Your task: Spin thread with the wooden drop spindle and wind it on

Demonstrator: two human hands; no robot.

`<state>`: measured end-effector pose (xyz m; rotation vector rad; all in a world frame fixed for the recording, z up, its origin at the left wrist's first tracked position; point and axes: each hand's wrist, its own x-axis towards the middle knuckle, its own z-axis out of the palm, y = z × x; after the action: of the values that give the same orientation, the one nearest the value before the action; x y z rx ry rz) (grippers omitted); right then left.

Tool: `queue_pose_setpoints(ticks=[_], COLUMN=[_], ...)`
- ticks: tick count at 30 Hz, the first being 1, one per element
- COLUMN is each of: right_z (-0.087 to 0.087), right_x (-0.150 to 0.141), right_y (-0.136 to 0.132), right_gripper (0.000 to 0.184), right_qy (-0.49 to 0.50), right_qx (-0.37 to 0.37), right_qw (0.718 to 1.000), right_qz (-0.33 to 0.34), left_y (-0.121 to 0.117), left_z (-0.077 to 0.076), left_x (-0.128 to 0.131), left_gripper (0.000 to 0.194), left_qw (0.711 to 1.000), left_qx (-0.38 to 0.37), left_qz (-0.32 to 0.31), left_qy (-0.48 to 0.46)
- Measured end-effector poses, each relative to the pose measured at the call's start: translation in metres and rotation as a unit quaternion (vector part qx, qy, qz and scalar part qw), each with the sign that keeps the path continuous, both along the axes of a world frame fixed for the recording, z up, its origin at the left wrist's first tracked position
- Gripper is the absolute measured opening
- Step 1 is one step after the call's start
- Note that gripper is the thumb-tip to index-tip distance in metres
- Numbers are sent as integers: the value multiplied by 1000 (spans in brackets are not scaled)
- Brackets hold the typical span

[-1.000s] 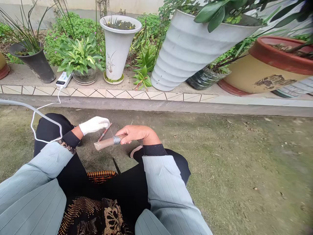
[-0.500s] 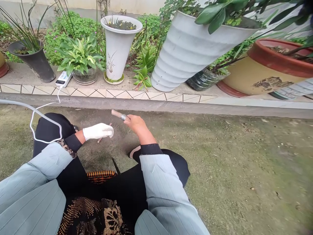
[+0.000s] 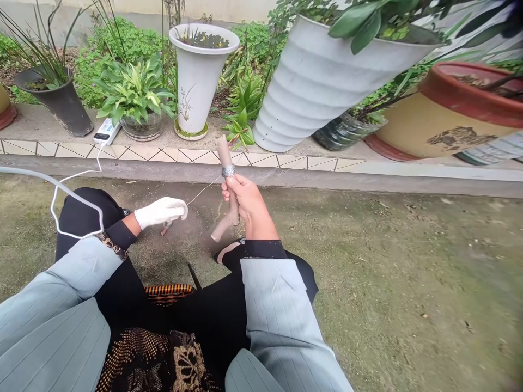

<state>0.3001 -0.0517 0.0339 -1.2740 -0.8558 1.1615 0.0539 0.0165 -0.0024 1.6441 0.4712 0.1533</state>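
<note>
Right hand (image 3: 245, 202) clenched on rough forked wooden branch (image 3: 223, 155), metal band (image 3: 227, 171) just above grip; gloved left hand (image 3: 160, 213) curled closed, thin thread (image 3: 203, 190) spanning toward branch

The forked branch (image 3: 227, 155) stands upright in the right hand (image 3: 245, 199), with the left hand (image 3: 160, 213) to its left, above a thin rod (image 3: 166, 228) on the ground (image 3: 368, 272). Farther off, a tiled ledge (image 3: 175, 155) runs across the scene. On it, left to right, stand a tapered pot (image 3: 61, 103), a plug-in device (image 3: 107, 131), a glass planter (image 3: 141, 128), a flared pot (image 3: 198, 81), a ribbed pot (image 3: 322, 81) and a wide pot (image 3: 445, 117).
</note>
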Motion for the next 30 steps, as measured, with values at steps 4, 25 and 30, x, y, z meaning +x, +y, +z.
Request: queue_pose_setpoints(ticks=[4,25,30], right_z=[-17,40,14], right_x=[1,-10,-10], right_y=[5,-17,-7], right_gripper=[23,29,27], right_qy=[-153,-95,-451], right_qx=[-107,45,-98], right_qw=[982,994,887], right_qz=[-3,43,14], left_y=[-5,9,-3], left_z=[12,37,46], left_x=[-2,-17,-21], left_gripper=[38,34,30], left_qw=[998,977,965], left_qx=[36,202,221], left_qz=[-51,-50,-133], left_qy=[19,54,37])
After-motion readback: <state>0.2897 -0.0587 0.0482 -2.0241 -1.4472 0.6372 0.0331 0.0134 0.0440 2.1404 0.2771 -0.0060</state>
